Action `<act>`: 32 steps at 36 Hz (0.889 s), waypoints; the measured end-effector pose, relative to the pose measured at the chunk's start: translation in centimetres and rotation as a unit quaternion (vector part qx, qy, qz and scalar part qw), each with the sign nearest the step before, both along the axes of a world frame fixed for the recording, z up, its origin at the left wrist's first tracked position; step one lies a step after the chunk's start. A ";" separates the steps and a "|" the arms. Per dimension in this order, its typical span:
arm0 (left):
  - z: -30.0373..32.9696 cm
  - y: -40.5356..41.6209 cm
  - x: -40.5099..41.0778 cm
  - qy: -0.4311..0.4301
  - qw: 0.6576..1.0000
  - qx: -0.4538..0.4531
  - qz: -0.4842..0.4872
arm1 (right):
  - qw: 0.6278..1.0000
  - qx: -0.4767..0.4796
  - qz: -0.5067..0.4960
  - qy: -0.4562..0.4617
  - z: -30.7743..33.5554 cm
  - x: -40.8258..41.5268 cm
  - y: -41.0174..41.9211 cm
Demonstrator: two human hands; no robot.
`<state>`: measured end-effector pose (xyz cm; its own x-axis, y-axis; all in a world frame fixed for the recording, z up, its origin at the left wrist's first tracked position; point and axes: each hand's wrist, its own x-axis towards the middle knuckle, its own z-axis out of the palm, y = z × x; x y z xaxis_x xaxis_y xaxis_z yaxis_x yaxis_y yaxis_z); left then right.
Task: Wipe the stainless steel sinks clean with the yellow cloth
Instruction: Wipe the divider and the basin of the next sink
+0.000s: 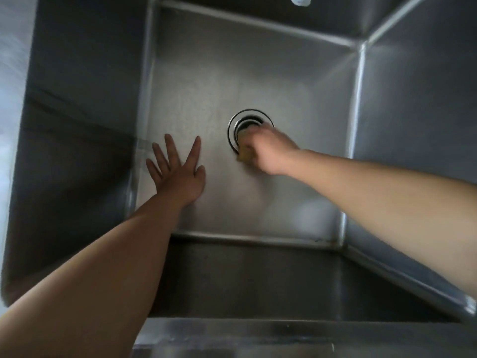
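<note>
Head cam looked straight down into a deep stainless steel sink [258, 73], w/ both bare forearms reaching in from the near edge.

Left hand [178, 171] lay flat on the sink floor, palm down, fingers [170, 146] straight & spread apart, gripping nothing. It sat toward the floor's left side, near the seam where floor meets left wall, abt midway btwn far & near walls. Left forearm ran back to the near-left corner of the view.

Right hand [268, 153] was curled into a fist, closed round the yellow cloth [244, 156]. Only a small yellow bit of cloth showed, poking out under the hand's left side; rest hidden by the fist. Hand was motion-blurred, so exact finger placement can't be told. Fist & cloth pressed down on the near-right part of the drain [249, 125], covering that portion of its ring; the far-left arc of the ring & dark opening stayed visible. Drain sat roughly centre of the sink floor, a bit right of the left hand; the two hands were apart, not touching.

Right forearm came in from the right edge, crossing over the right wall.

At the top edge, over the far wall, a pale rounded object [300, 0] was cut off by the frame; can't tell what it was.
</note>
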<state>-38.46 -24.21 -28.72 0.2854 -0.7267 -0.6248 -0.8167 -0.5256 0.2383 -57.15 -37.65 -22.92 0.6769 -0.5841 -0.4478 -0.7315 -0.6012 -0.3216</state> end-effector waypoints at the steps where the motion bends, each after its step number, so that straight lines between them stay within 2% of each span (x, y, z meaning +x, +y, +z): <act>1: 0.0 0.0 0.0 0.002 1.000 0.001 0.002 | 0.999 -0.031 -0.032 0.011 0.3 -0.8 -0.5; 5: -0.2 -0.1 0.0 -0.003 1.000 0.008 0.003 | 0.969 -0.131 -0.191 0.088 1.7 -6.2 -4.5; 9: -0.2 -0.1 0.0 -0.005 1.000 0.008 0.008 | 0.925 -0.110 -0.282 0.230 1.3 -11.9 -5.8; 11: -0.2 -0.2 0.0 -0.006 1.000 0.006 0.010 | 0.920 -0.104 -0.285 0.248 0.8 -12.4 -3.4; 14: 0.0 -0.2 0.0 -0.001 1.000 0.004 0.012 | 0.906 -0.072 -0.331 0.255 -0.4 -12.9 3.1; 17: 0.0 -0.2 0.0 0.000 1.000 0.006 0.013 | 0.857 0.002 -0.407 0.315 -1.7 -13.3 10.1; 20: 0.2 -0.3 0.1 -0.001 1.000 0.015 0.006 | 0.822 0.090 -0.443 0.346 -1.7 -12.8 11.7; 23: 1.1 -0.9 0.4 0.016 0.999 0.042 0.006 | 0.824 0.151 -0.437 0.328 -1.0 -12.4 9.3; 25: 2.1 -1.5 0.9 0.039 0.996 0.079 0.002 | 0.828 0.174 -0.451 0.282 -0.1 -11.3 8.3; 29: 4.8 -2.7 3.3 0.063 0.986 0.154 -0.027 | 0.829 0.221 -0.500 0.119 2.1 -7.4 7.6; 32: 8.1 -2.6 4.8 0.068 0.990 0.126 -0.006 | 0.808 0.252 -0.533 -0.010 5.5 -4.3 7.3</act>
